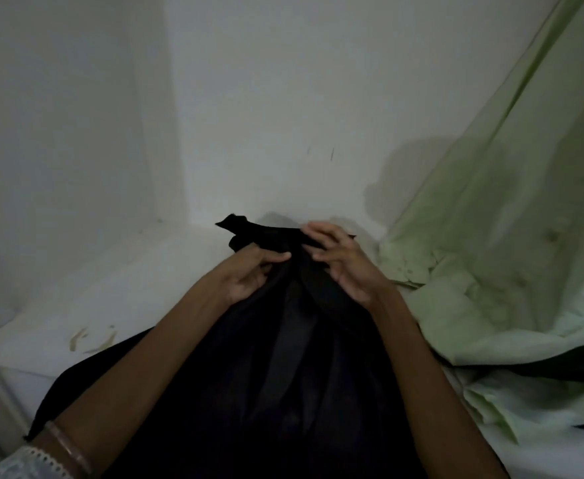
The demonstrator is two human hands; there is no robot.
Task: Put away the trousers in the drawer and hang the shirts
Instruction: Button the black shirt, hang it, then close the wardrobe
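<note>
Right now the left hand (249, 274) and right hand (347, 271) each pinch the top edge of the black garment (283, 375), fingers (318, 231) curled into the cloth, above the white shelf (128, 288) beside a hanging pale green garment (491, 236). Risk: the shallow pinches could slip, so it slumps and creases.

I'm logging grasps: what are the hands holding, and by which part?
The left hand and right hand both grip the black garment at its upper edge, close together.
</note>
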